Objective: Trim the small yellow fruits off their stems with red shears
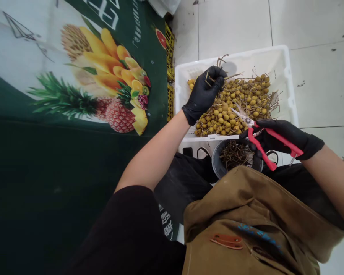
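Observation:
My left hand [205,91], in a black glove, is closed round brown twigs [222,61] above the left part of a white plastic crate [288,91]. Many round yellow-brown longans [226,118] on thin stems fill much of the crate; whether fruit hangs from the gripped twigs is partly hidden by the glove. My right hand [281,139], gloved too, grips red-handled pruning shears [263,141] at the crate's near right edge. Their blades [242,114] are apart and point toward the left, over the fruit.
Below the crate's near side, between my legs, a grey bucket [216,160] holds cut twigs. To the left hangs a green banner [154,95] with fruit pictures, beside yellow crates [170,57]. A brown apron [235,214] covers my lap. Pale floor tiles [321,76] surround the crate.

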`<state>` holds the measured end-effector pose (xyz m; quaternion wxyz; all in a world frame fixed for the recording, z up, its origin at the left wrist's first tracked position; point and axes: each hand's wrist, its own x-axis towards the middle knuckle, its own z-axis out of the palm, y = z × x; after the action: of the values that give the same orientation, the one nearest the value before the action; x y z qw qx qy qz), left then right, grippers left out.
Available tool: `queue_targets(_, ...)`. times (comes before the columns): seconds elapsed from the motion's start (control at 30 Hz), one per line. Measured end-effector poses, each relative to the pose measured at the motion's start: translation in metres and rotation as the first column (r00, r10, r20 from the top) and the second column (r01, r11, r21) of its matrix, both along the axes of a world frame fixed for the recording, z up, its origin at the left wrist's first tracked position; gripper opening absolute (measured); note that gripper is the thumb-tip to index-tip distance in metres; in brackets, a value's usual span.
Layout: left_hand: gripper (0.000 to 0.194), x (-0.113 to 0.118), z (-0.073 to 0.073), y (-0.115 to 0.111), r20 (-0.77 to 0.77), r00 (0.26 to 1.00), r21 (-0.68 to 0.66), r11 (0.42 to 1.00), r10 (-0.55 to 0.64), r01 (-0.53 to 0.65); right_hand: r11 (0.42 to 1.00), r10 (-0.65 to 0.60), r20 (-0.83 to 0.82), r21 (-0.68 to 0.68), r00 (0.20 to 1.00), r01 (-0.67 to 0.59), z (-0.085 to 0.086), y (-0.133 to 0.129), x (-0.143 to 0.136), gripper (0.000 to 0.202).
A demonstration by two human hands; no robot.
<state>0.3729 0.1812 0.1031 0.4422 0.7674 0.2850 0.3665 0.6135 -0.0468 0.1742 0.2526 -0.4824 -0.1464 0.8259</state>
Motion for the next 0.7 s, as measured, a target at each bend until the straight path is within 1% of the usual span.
queue_targets(0.1,0.070,0.005,0.002,-0.001,0.017,1.000,0.015,1.000,0.009,-0.010,1.000,-0.004,-0.053,-0.006,0.999,0.004,-0.002,0.003,-0.005,0.039)
queue_targets(0.2,0.072,0.012,0.008,-0.013,0.032,0.999,0.031,0.999,-0.009,0.008,1.000,-0.009,-0.049,-0.029,0.999,0.008,-0.001,0.008,-0.013,0.038)
queue_targets(0.33,0.067,0.021,0.013,-0.033,-0.065,0.998,0.001,1.000,0.025,-0.025,0.997,-0.077,0.031,-0.015,0.997,0.077,-0.001,0.015,-0.024,0.038)
queue_targets(0.43,0.059,0.023,0.017,-0.041,-0.119,0.993,-0.021,0.999,0.027,-0.029,0.995,-0.098,0.095,0.005,0.991,0.098,-0.002,0.019,-0.023,0.037)
queue_targets(0.5,0.056,0.019,0.024,-0.045,-0.125,0.992,-0.021,0.999,0.029,-0.032,0.990,-0.142,0.139,0.029,0.980,0.139,-0.002,0.021,-0.013,0.033)
queue_targets(0.57,0.054,0.010,0.036,-0.056,-0.123,0.992,-0.017,1.000,0.021,-0.023,0.970,-0.239,0.219,0.087,0.946,0.225,-0.001,0.021,0.006,0.028)
queue_targets(0.63,0.052,-0.003,0.044,-0.079,-0.117,0.993,-0.016,1.000,-0.025,0.024,0.935,-0.350,0.312,0.165,0.883,0.313,0.003,0.018,0.029,0.026)
queue_targets(0.67,0.051,-0.009,0.044,-0.095,-0.113,0.992,-0.018,0.998,-0.064,0.062,0.918,-0.393,0.343,0.202,0.853,0.341,0.005,0.016,0.040,0.027)
queue_targets(0.7,0.048,-0.013,0.040,-0.114,-0.116,0.985,-0.020,0.992,-0.129,0.127,0.902,-0.426,0.366,0.235,0.827,0.361,0.009,0.013,0.051,0.028)
